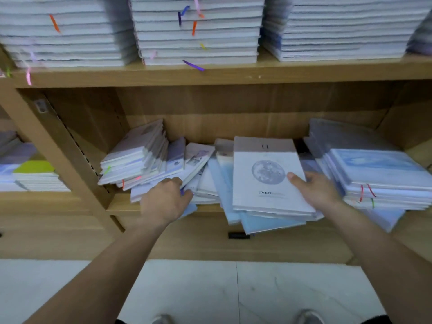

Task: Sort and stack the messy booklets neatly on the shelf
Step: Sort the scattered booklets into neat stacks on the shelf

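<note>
Shelf [210, 76] boards are carrying tidy stacks [198, 31] above, while the messy booklets [210, 183] are sprawling across the lower compartment, some overhanging its front edge. Thin and glossy, they are probably sliding easily and bending at corners, so gripping several by the long edges looks safest. Thumb on top, the right hand [315, 188] is pinching the moon booklet [264, 183]; the left hand [166, 199] is curling round loose ones. "11" is showing on the moon booklet's top band; its lower word is too blurred to read.
</note>
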